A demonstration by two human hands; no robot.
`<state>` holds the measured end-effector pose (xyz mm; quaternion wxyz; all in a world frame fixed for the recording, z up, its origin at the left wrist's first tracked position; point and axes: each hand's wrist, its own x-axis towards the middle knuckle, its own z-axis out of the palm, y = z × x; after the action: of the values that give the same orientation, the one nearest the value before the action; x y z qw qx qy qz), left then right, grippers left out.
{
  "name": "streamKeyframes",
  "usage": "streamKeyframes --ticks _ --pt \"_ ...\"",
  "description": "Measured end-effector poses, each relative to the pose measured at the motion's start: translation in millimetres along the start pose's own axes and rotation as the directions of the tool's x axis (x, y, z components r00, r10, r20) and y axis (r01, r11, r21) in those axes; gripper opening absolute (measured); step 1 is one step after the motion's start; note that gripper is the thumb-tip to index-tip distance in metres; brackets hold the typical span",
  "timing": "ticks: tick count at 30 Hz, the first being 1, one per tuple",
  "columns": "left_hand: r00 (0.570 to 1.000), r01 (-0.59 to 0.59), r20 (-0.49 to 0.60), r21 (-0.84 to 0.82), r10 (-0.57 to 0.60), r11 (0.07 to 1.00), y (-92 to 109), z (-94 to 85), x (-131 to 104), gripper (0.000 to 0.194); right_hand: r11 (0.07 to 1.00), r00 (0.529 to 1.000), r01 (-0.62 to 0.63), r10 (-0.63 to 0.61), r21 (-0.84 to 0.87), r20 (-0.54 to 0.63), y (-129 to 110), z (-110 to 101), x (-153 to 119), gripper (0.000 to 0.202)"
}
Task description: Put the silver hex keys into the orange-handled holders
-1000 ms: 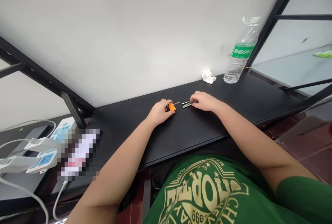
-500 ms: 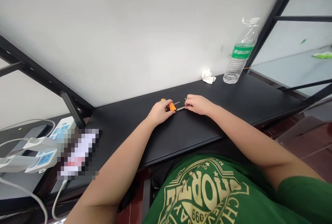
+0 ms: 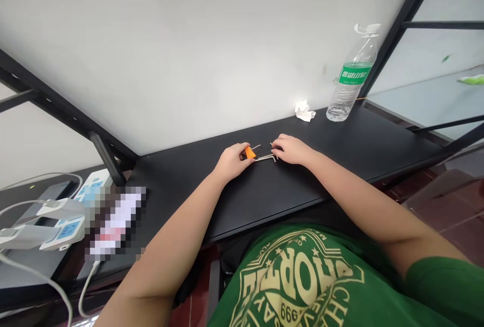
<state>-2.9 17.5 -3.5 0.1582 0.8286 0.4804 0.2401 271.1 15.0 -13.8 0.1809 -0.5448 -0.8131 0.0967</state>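
Note:
My left hand (image 3: 232, 160) is closed around an orange hex key holder (image 3: 250, 152) low over the black tabletop. Thin metal hex keys (image 3: 265, 157) stick out of it to the right, the lower ones ending in a bent tip. Just right of these, my right hand (image 3: 290, 149) has its fingers pinched together on a hex key, whose tip shows past the fingertips. The rest of that key is hidden by the fingers.
A black tabletop (image 3: 181, 191) runs along the white wall. Crumpled tissue (image 3: 304, 111) and a clear water bottle (image 3: 350, 82) stand at the back right. Left are a blurred-out phone (image 3: 115, 223), a white power strip (image 3: 71, 228) and cables.
My right hand has shifted slightly right and away from the lower hex keys, so their bent ends now show. My left hand keeps the holder, tilted a little differently.

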Motion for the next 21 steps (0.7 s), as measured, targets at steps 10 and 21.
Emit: streamKeyframes --ticks 10,21 --pt "1.000 0.011 -0.004 0.004 -0.011 1.000 1 -1.5 0 0.046 0.994 0.993 0.111 -0.110 0.010 -0.029 9 5 15 0.037" --pt "1.000 0.018 -0.026 0.021 -0.017 1.000 2 -2.9 0 0.048 0.936 0.954 0.282 -0.297 0.210 0.042 -27 4 0 0.023"
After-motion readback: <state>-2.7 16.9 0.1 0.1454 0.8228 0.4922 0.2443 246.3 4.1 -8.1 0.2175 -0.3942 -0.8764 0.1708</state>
